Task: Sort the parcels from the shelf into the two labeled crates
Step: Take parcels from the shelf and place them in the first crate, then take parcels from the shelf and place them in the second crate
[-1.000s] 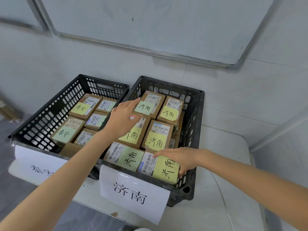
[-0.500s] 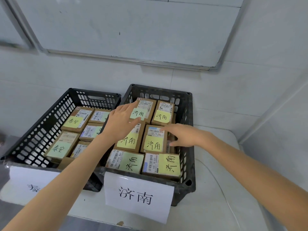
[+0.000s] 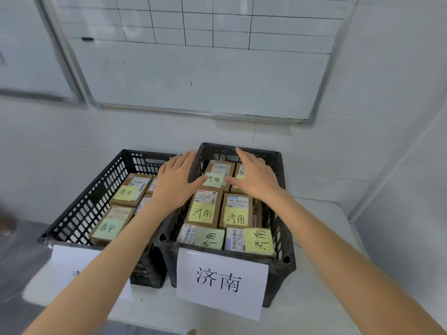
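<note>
Two black plastic crates stand side by side on a white table. The right crate (image 3: pixel 280 228) bears a white paper label (image 3: pixel 221 282) and holds several brown parcels with yellow-green notes, such as one in the middle row (image 3: pixel 204 209). The left crate (image 3: pixel 84 209) holds several similar parcels, one at its front (image 3: pixel 110 228). My left hand (image 3: pixel 175 181) hovers flat, fingers straight, over the wall between the crates. My right hand (image 3: pixel 254 176) is spread flat over the back parcels of the right crate. Neither hand holds anything.
A whiteboard (image 3: pixel 205 56) with a drawn grid hangs on the wall right behind the crates. The white table (image 3: pixel 314 298) extends to the right of the crates. A wall corner lies at the far right.
My right hand let go of the front right parcel and moved to the back of the right crate. My left hand shifted slightly back. The view tilted up.
</note>
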Tool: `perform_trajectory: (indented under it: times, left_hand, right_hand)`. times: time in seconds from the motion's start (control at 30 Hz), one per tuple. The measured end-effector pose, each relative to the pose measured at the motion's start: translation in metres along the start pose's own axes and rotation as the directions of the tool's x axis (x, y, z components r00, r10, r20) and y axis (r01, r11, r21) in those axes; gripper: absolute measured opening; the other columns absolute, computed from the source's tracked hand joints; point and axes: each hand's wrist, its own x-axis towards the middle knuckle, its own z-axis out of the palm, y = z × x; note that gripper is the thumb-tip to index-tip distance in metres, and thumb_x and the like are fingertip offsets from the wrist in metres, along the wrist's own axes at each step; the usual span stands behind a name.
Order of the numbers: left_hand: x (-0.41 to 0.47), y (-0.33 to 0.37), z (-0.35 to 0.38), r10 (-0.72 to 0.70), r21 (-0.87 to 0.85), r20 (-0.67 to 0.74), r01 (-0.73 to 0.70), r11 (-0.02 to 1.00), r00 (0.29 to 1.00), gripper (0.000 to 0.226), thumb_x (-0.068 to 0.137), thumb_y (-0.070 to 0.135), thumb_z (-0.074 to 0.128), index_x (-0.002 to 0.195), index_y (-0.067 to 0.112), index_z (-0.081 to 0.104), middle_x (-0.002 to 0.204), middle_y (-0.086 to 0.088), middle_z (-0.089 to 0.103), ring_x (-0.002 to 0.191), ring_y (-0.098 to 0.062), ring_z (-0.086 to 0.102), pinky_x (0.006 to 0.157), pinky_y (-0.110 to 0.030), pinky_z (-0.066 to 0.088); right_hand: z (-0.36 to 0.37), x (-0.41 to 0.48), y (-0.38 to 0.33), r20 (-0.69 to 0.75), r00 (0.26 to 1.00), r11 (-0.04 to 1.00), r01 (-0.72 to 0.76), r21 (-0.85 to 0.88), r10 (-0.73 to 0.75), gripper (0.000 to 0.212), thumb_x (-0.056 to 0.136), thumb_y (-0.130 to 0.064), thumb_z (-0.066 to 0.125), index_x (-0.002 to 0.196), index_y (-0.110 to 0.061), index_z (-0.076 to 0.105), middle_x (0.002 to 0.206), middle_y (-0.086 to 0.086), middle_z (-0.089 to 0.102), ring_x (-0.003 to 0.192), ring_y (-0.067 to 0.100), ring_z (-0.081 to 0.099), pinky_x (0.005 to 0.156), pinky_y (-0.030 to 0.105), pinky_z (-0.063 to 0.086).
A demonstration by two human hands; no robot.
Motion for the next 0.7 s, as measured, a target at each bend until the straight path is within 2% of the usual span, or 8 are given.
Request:
perform_trajectory:
  times: [0.23,0.43,0.57,0.7]
  left_hand:
    - [-0.050,-0.016,-0.058,-0.170,0.021,-0.062,0.171,0.985,0.984,0.079,0.093,0.064,0.039,0.156,0.027,0.011,0.162,0.006,0.016,0.149,-0.020,0.012,0.119,-0.045,0.010]
    - [-0.137,-0.028,-0.113,-0.328,0.068,-0.181,0.345,0.936,0.927,0.083,0.091,0.068,0.037,0.156,0.023,0.011,0.162,0.004,0.017,0.148,-0.022,0.015,0.117,-0.042,0.013]
    - [-0.221,-0.035,-0.148,-0.468,0.087,-0.251,0.502,0.861,0.847,0.084,0.091,0.067,0.040,0.156,0.023,0.009,0.162,0.004,0.016,0.147,-0.021,0.015,0.117,-0.042,0.013]
    - [-0.318,-0.038,-0.182,-0.585,0.101,-0.349,0.650,0.754,0.732,0.084,0.091,0.064,0.045,0.156,0.027,0.008,0.161,0.005,0.018,0.147,-0.020,0.016,0.117,-0.041,0.014]
  right_hand:
    - [-0.017,-0.007,-0.059,0.021,0.989,0.988,0.148,0.045,-0.149,0.093,0.088,-0.064,0.057,0.158,-0.025,0.010,0.163,0.002,0.020,0.146,0.028,0.026,0.114,0.050,0.032]
    - [-0.022,-0.037,-0.126,0.068,0.943,0.941,0.319,0.111,-0.327,0.096,0.085,-0.069,0.055,0.157,-0.025,0.010,0.162,0.003,0.024,0.145,0.029,0.028,0.114,0.050,0.033]
    - [-0.010,-0.077,-0.187,0.110,0.873,0.870,0.447,0.208,-0.475,0.095,0.085,-0.068,0.056,0.157,-0.025,0.013,0.160,0.005,0.026,0.144,0.029,0.030,0.112,0.047,0.033]
    - [0.006,-0.130,-0.261,0.144,0.756,0.754,0.577,0.315,-0.639,0.093,0.086,-0.062,0.061,0.157,-0.023,0.016,0.157,0.008,0.032,0.143,0.028,0.032,0.113,0.044,0.033]
